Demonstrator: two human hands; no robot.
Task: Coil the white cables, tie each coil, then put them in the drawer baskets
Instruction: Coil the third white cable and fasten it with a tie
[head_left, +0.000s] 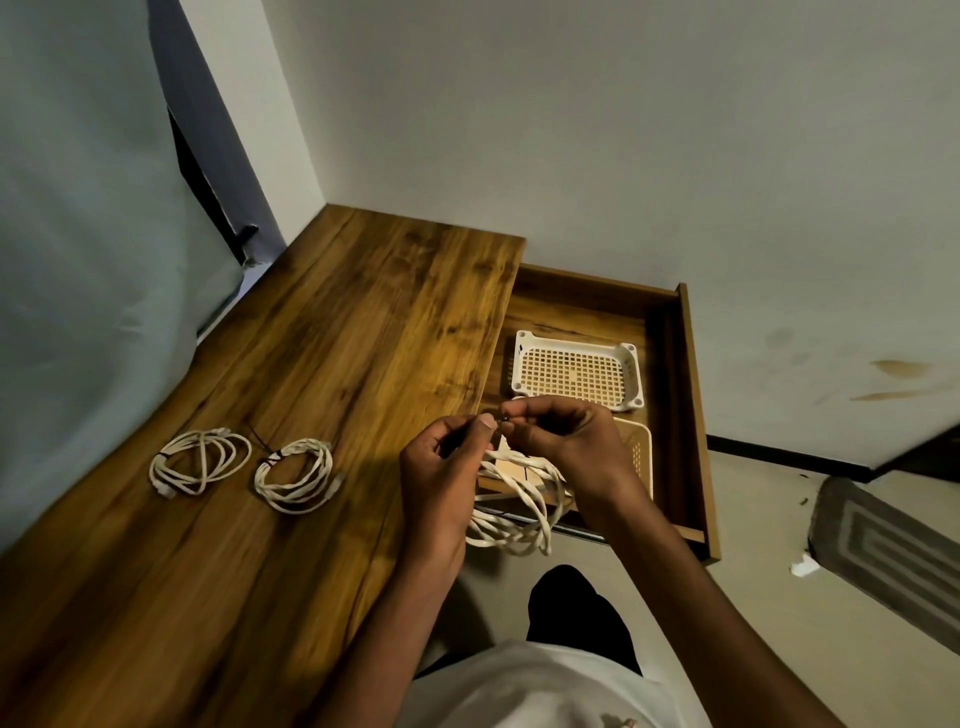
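A white coiled cable (524, 512) hangs below both my hands, over the desk's right edge and the open drawer. My left hand (441, 467) and my right hand (566, 441) meet above it, both pinching a small dark tie (503, 418) at the top of the coil. Two more white coils lie on the wooden desk to the left, one (200, 460) beside the other (296, 475), each bound with a dark tie. In the drawer (675, 415) stands a white basket (574, 371), and a beige basket (636, 447) sits partly hidden behind my right hand.
The wooden desk (311, 364) fills the left half, with a light curtain at its left side. A grey wall rises behind. A grey patterned mat (893, 551) lies on the floor at the right. My dark trouser leg shows below the coil.
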